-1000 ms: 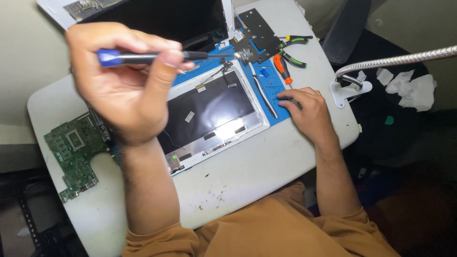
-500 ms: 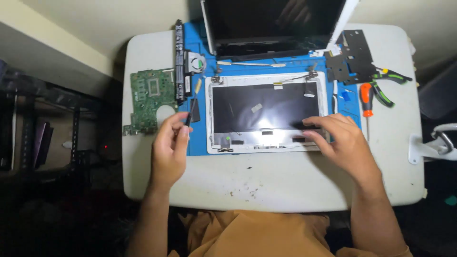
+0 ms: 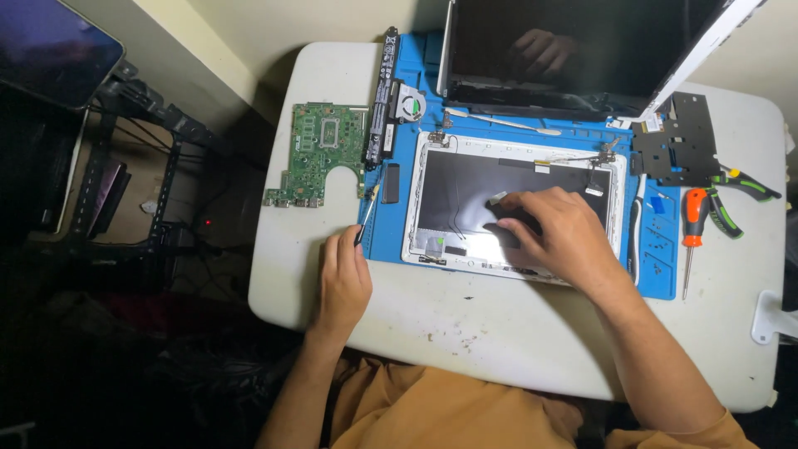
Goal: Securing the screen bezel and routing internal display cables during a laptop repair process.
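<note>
Teardown well advanced, green rectangular motherboard (image 3: 316,154) already out beside blue silicone work mat (image 3: 661,258); left hand (image 3: 341,278) grips thin dark-handled screwdriver (image 3: 366,214), right hand (image 3: 561,233) lies open, fingers flat on white plastic laptop lid shell (image 3: 515,208), hinges apparently still attached.

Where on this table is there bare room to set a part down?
Bare tabletop runs along the near edge, between the blue mat and the person's lap. A smaller patch lies below the green circuit board, left of the left hand. The mat is crowded; the right side holds an orange screwdriver and pliers.
</note>
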